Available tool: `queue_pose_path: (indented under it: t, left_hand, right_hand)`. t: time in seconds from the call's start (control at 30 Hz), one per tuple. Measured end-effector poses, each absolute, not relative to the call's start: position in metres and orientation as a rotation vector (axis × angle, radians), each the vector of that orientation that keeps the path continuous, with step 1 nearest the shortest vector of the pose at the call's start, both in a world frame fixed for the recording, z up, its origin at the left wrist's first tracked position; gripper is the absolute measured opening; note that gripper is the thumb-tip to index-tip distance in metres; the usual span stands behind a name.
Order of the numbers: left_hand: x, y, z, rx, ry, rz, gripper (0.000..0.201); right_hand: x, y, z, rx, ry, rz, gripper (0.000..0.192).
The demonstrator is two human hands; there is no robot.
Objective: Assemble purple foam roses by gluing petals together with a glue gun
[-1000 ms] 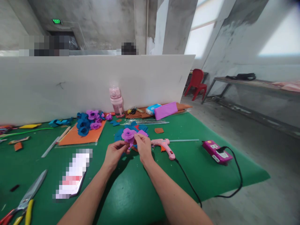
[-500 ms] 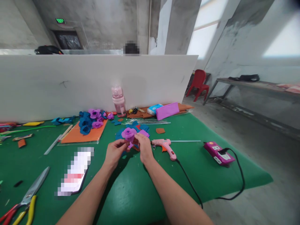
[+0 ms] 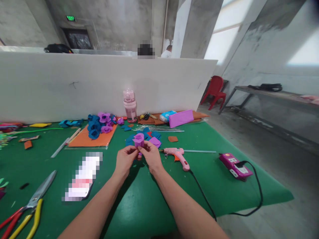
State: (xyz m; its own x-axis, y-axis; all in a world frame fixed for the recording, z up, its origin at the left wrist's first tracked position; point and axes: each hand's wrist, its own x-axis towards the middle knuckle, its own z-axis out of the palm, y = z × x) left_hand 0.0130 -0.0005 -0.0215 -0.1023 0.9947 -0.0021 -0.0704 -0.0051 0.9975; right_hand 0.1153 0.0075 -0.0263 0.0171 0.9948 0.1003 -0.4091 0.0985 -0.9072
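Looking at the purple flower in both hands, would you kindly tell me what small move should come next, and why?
Perhaps press the base of the purple flower gently together: the left hand and right hand both hold it low down, while the glue gun lies beside them on the table.

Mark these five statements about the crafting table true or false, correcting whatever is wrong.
1. The left hand and right hand both hold one purple curled-petal flower. True.
2. The pink pistol-shaped glue gun is gripped in the right hand. False: it lies on the green tabletop.
3. The translucent pink bottle stands in front of the white upright panel. True.
4. The magenta box-shaped power strip has nothing plugged in. False: a black plug is in it.
5. Blue and purple flowers lie on the orange flat sheet. True.
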Motion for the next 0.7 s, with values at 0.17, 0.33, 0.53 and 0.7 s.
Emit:
queue_pose_path:
  t: [0.17, 0.33, 0.53, 0.7]
  left_hand:
    - [0.008, 0.000, -0.016, 1.066, 1.180, 1.299, 0.040]
    - [0.003, 0.004, -0.016, 0.930, 1.062, 1.368, 0.030]
    - [0.002, 0.006, -0.020, 0.887, 0.998, 1.374, 0.025]
    - [0.002, 0.005, -0.015, 0.858, 0.988, 1.377, 0.022]
  right_hand:
    - [0.123, 0.008, -0.023, -0.920, -0.885, 1.328, 0.023]
    - [0.123, 0.009, -0.023, -0.884, -0.849, 1.412, 0.029]
    - [0.118, 0.010, -0.030, -0.839, -0.894, 1.408, 0.028]
    - [0.118, 0.009, -0.030, -0.831, -0.904, 1.397, 0.028]
